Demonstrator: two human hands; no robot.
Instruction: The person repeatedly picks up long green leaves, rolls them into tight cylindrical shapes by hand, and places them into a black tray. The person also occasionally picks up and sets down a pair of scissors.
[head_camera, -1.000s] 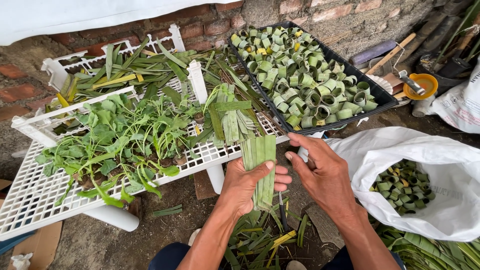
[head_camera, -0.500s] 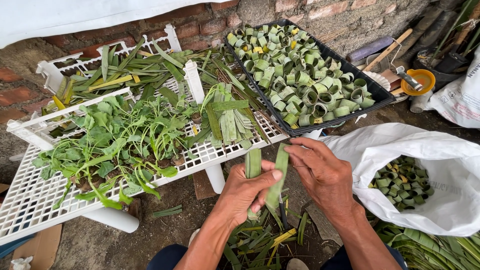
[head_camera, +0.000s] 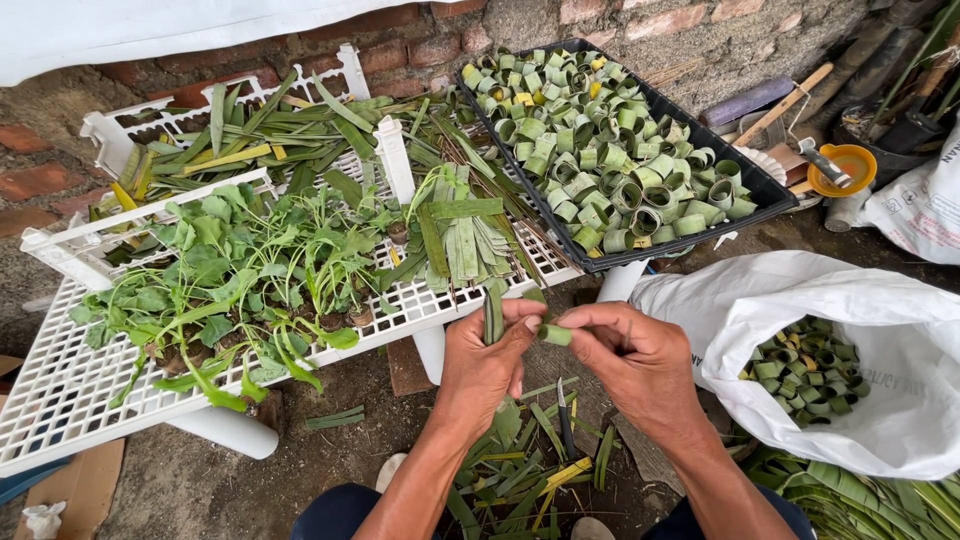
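Hands first: the left hand has its grip closed on a folded strip of green leaf, held upright just past the near edge of the white plastic rack. The right hand pinches the other end of that strip between thumb and fingertips, bent over sideways into a short stub. Both hands touch each other, low in the middle of the scene.

The rack works as the counter here, slatted and white. On its left part lies a heap of leafy green seedlings, and just right of those a bundle of cut leaf strips right behind the hands. Longer leaves are stacked at the far side of the rack near the brick wall.

Far right, a black tray is packed with rolled leaf rings. Near right, a white sack lies open with more of those rings inside. Scraps of leaf litter the dirt ground under the hands. An orange bowl sits beyond the tray.
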